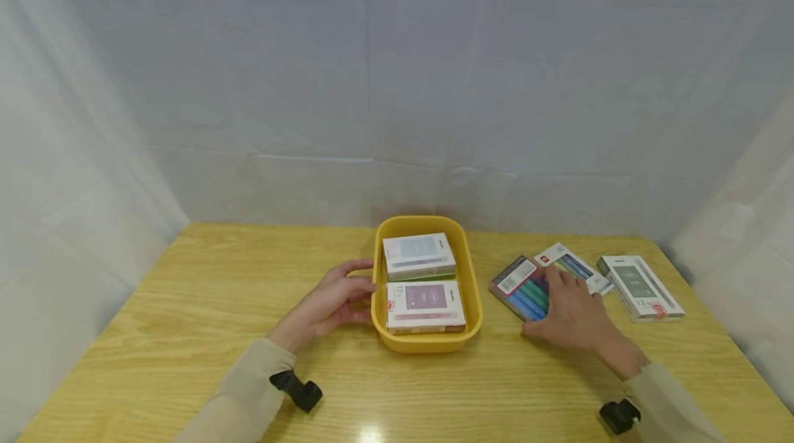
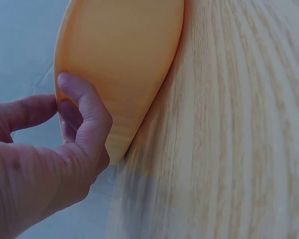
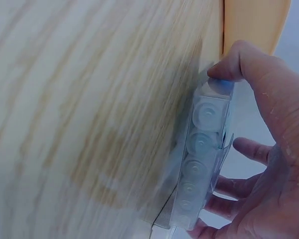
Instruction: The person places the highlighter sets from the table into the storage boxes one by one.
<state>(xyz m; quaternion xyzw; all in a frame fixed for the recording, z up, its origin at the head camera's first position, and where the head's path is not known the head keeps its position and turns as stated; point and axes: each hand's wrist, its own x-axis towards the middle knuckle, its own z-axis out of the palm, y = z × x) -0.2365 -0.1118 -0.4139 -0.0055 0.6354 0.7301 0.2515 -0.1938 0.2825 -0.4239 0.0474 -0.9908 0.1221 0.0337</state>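
Markers in a clear pack [image 1: 517, 289] are lying right of a yellow basket [image 1: 428, 343], where the right hand [image 1: 571, 312] is gripping them, partly closed, thumb at one edge and fingers at the opposite side. The left hand [image 1: 335, 298] is touching the basket's left side with loosely bent fingers. Inside the basket, a purple-labelled box [image 1: 426, 305] is lying in front of a blue-labelled box [image 1: 418, 255]. On the desk [image 1: 205, 312], a flat white packet [image 1: 564, 260] is resting just behind the markers, and a green-labelled box [image 1: 639, 288] is lying farther right.
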